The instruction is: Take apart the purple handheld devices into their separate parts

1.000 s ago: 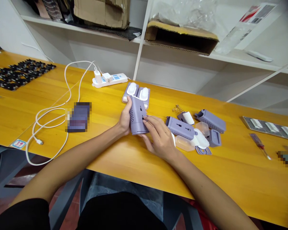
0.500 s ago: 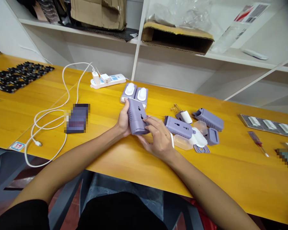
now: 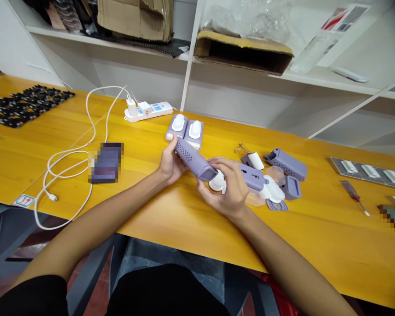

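**A:** So we've got the purple shell up off the table, held between both hands just in front of the two finished units. Left hand has its fingers curled around the far end, thumb on top. Right hand is closed around the near open end, and there's a white part tucked in its fingers right under that opening.

**B:** Yeah, both are gripping it, neither one open. How do we reckon it handles? To us it looks like hollow molded plastic, so light and stiff, not floppy.

**A:** Agreed, probably a bit slick on the smooth sides. We'd hold it by the long flat sides like now. The perforated patch near the left thumb likely gives some grip. The open end's rim is probably the weak spot, so we wouldn't squeeze hard there.

**B:** Right of the shell there's the pile of parts, more shells and clear caps. Left of it a white cable, behind it the power strip.
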The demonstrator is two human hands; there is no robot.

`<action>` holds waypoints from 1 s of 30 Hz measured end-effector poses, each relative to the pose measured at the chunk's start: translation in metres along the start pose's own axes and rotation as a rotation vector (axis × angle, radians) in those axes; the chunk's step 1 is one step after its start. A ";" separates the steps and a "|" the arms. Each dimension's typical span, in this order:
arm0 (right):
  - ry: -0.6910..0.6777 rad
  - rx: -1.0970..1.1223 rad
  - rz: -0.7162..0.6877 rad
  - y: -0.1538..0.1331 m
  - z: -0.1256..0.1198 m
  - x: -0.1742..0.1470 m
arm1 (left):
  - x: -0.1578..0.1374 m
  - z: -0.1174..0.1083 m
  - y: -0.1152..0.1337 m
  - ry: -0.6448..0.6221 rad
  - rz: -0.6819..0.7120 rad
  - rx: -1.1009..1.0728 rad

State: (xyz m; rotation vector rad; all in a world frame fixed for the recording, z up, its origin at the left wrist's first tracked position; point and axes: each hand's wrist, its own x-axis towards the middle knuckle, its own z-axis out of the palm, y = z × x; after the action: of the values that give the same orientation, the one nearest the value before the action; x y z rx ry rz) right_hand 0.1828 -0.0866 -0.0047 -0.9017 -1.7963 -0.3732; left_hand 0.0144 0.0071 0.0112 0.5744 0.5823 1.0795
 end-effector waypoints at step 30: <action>0.324 0.352 0.889 0.023 0.004 0.009 | 0.022 -0.024 0.005 -0.155 0.119 0.386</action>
State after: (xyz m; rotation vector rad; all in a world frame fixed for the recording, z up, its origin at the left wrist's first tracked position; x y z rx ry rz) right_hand 0.1954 -0.0651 -0.0023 -1.1938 -0.9820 0.3418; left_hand 0.0030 0.0325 -0.0062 1.0311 0.6304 1.0279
